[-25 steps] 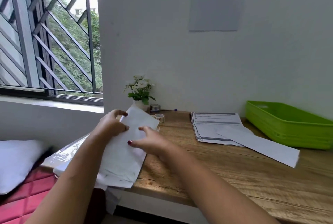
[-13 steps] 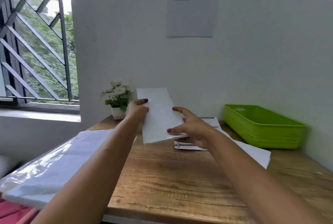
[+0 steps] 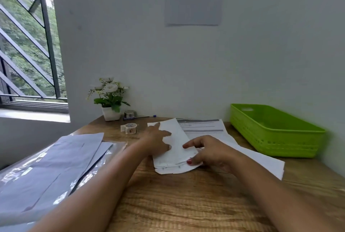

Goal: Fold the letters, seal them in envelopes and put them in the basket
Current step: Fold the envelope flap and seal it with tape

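A white envelope (image 3: 176,146) lies flat on the wooden desk (image 3: 186,198) in the middle. My left hand (image 3: 158,141) presses on its left side with fingers spread. My right hand (image 3: 209,152) pinches its lower right corner, thumb on top. Behind it lies a stack of printed letters (image 3: 203,127), and a folded white sheet (image 3: 261,159) stretches to the right under my right wrist. The green basket (image 3: 276,134) stands at the right against the wall; what it holds is hidden.
A pile of envelopes in a clear plastic wrapper (image 3: 50,172) overhangs the desk's left edge. A tape roll (image 3: 130,128), a second roll (image 3: 129,113), a pen (image 3: 139,117) and a small flower pot (image 3: 110,101) sit at the back. Window at left.
The envelope was lifted from the pile at the left, carried right in both hands, and now lies flat on the desk under them. My view has turned right.
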{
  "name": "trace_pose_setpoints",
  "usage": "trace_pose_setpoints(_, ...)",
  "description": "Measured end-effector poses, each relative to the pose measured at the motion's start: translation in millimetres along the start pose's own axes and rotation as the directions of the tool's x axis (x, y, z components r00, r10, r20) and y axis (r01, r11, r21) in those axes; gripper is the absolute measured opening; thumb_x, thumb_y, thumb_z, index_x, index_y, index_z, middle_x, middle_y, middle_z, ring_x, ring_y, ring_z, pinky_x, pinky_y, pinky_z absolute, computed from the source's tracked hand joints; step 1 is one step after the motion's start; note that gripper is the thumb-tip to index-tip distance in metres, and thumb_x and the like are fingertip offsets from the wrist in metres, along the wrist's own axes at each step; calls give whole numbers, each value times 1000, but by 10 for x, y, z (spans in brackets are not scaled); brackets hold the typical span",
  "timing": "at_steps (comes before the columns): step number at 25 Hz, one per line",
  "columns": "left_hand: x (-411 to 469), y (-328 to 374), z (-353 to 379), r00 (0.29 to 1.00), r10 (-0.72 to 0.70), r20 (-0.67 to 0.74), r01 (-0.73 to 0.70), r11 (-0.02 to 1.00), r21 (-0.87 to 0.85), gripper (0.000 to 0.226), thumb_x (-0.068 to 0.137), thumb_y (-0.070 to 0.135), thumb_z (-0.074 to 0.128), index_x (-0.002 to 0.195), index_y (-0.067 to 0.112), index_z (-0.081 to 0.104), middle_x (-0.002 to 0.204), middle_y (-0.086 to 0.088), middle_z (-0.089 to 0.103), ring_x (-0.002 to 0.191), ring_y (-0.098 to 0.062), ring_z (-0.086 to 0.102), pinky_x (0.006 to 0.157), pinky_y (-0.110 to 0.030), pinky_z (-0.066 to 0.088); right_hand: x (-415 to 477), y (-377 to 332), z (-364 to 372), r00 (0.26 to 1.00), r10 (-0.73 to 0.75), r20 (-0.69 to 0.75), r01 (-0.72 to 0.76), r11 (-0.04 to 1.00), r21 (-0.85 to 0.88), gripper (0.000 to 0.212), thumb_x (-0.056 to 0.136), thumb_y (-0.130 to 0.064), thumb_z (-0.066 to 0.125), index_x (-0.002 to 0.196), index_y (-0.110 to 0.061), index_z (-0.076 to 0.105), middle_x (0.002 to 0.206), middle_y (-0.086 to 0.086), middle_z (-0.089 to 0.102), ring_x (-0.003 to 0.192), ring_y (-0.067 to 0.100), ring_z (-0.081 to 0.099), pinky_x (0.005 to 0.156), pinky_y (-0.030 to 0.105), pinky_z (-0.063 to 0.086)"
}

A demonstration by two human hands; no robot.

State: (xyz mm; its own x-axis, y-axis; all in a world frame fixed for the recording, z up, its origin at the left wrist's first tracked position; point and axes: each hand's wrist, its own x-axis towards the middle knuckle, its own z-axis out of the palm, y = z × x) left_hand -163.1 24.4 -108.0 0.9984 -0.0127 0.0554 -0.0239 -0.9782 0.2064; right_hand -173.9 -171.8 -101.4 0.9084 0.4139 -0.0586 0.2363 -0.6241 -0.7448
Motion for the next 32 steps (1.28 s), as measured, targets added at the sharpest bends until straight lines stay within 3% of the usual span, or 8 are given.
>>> trace_pose_setpoints(2, -54, 33, -38, 973, 118, 197, -108, 992, -64, 66, 85, 56, 54, 144, 41, 27, 158, 3, 13, 144, -23, 16, 115, -42, 15, -12, 36, 39, 996, -15, -92, 12, 999, -37, 47, 69, -16, 82, 110, -32, 66, 130, -4, 51, 120, 12, 44, 87, 21, 32)
trace_pose_setpoints(4, -115, 56, -44, 923, 133, 362, -104, 990, -97, 83, 76, 68, 55, 146, 42, 18, 158, 6, 12, 144, -23, 16, 115, -45, 14, -45, 62, 80, 982, -26, -185, 13, 998, -68, 45, 68, -21, 83, 108, -32, 65, 130, -6, 51, 123, 13, 44, 86, 21, 31)
trace_pose_setpoints(7, -150, 66, -45, 933, 137, 333, -127, 991, -54, 92, 70, 72, 59, 146, 41, 17, 158, 4, 16, 143, -25, 20, 114, -45, 19, -63, 75, 127, 955, -74, -289, 59, 996, -61, 36, 72, -26, 80, 104, -30, 67, 122, -7, 58, 116, 12, 50, 84, 21, 35)
trace_pose_setpoints(11, -171, 52, -53, 962, 206, 182, -184, 974, -129, 69, 76, 59, 63, 138, 37, 41, 148, 4, 38, 134, -21, 35, 108, -37, 30, -76, 41, 184, 920, -171, -352, 120, 980, -161, 20, 83, -30, 69, 102, -23, 68, 112, -2, 67, 102, 9, 57, 81, 20, 39)
trace_pose_setpoints(14, -163, 2, -70, 962, 236, 135, -211, 961, -176, 48, 81, 44, 63, 128, 38, 54, 141, 5, 47, 127, -19, 42, 95, -29, 32, -100, -11, 155, 948, -132, -288, 52, 962, -270, 24, 81, -32, 70, 104, -28, 67, 112, -4, 65, 101, 11, 57, 81, 24, 43)
trace_pose_setpoints(17, -156, -92, -91, 951, 215, 223, -147, 947, -287, 45, 81, 37, 65, 124, 43, 56, 145, 6, 41, 132, -19, 36, 103, -32, 27, -77, -182, 102, 962, -96, -257, 12, 951, -309, 34, 70, -21, 70, 101, -34, 67, 117, -7, 63, 107, 10, 57, 90, 31, 49)
trace_pose_setpoints(24, -142, -305, -40, 958, 173, 229, -50, 885, -462, 48, 72, 40, 71, 118, 48, 58, 145, 8, 41, 134, -19, 34, 114, -40, 22, 644, -976, 402, 939, -329, -98, 245, 842, -481, 41, 83, -7, 51, 111, -35, 65, 126, -4, 60, 114, 19, 55, 93, 36, 46)
trace_pose_setpoints(32, -62, -535, -118, 954, 132, 270, -12, 915, -403, 61, 71, 41, 74, 127, 44, 52, 149, 9, 35, 138, -19, 30, 116, -40, 19, 1505, -1105, 728, 960, -235, 151, 277, 730, -626, 57, 90, -2, 46, 132, -40, 50, 139, 2, 51, 121, 24, 50, 99, 44, 43)
